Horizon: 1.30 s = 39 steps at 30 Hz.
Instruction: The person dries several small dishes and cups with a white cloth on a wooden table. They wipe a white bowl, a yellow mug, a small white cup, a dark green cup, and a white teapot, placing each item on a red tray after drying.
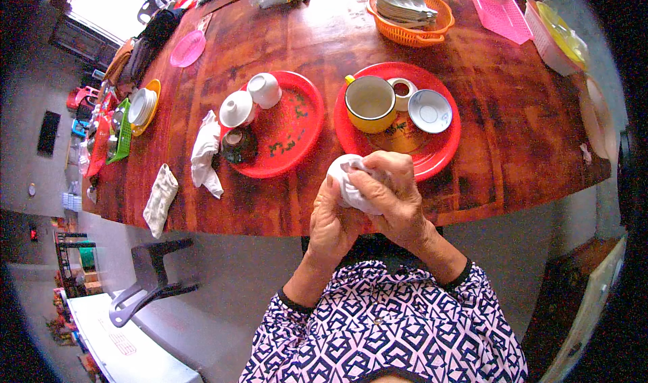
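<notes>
Both hands meet in front of the right red tray, above the table's near edge. A bunched white cloth is between them, rounded in shape; whether a cup is inside it I cannot tell. My left hand cups it from the left and below. From the right, my right hand presses bent fingers and thumb into it. On that tray are a yellow enamel mug, a small white pot with a brown opening and a bowl with a blue pattern.
The left red tray holds a lidded white cup, a white cup and a dark cup. Left of it lie two white cloths. An orange basket of spoons stands farther back. A dark chair is at left.
</notes>
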Available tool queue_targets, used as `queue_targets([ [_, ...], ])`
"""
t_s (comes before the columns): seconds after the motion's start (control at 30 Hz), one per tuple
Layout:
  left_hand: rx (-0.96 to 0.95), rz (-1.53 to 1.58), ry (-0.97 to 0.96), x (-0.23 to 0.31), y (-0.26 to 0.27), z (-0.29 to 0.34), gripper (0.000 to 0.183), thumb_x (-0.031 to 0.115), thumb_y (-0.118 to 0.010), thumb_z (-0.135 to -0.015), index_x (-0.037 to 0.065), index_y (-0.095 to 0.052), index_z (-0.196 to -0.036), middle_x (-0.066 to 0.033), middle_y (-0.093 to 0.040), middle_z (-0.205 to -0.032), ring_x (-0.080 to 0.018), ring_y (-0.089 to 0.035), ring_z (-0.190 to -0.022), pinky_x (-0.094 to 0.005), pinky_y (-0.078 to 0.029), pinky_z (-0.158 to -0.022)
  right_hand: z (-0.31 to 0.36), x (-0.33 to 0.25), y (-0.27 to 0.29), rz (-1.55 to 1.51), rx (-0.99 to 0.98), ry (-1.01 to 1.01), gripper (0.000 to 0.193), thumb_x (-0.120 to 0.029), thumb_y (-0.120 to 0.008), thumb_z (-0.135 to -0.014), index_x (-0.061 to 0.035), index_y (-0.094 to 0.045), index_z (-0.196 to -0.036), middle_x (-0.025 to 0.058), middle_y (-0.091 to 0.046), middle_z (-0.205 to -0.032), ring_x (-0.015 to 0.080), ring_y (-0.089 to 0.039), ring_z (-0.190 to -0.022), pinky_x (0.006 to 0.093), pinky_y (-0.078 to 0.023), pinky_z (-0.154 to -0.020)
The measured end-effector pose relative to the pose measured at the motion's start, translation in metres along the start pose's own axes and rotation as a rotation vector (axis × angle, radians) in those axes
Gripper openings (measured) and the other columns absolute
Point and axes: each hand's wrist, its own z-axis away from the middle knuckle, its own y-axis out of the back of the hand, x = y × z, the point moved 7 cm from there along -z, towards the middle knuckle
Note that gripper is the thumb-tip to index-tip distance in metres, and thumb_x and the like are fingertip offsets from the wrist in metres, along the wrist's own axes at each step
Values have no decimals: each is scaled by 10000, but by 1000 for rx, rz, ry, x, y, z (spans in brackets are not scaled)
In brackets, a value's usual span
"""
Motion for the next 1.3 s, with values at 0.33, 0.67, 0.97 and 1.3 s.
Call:
queue_targets([
  [0.33,-43,-112,-56,6,1,4,413,289,-438,-987,14,-433,-1295,-127,-560,-1213,-223,-555,-1114,-377,-461,-970,5,7,6,-245,-303,-165,267,-54,-685,-712,-34,-651,-975,133,-569,-1018,309,-574,-909,382,-479,-798],
  [0.67,14,-165,-92,6,-11,3,437,319,-464,-974,17,-447,-1289,-105,-550,-1238,-212,-532,-1146,-381,-424,-1007,3,18,7,105,-38,-106,521,-12,-691,-668,-20,-592,-1180,158,-521,-1040,299,-531,-941,369,-491,-792],
  [0.97,45,-174,-87,-2,4,0,406,307,-467,-974,32,-469,-1272,-97,-567,-1217,-202,-553,-1111,-359,-444,-974,26,13,5,245,-98,-193,554,-2,-674,-646,39,-554,-1185,184,-522,-1012,342,-543,-876,403,-503,-735],
  [1.3,113,-101,-44,1,26,-3,390,317,-470,-972,48,-479,-1254,-85,-594,-1162,-202,-570,-1079,-361,-459,-957,24,-5,3,-496,-402,-308,439,-26,-699,-660,-1,-614,-1089,185,-535,-1025,349,-557,-921,394,-493,-797],
])
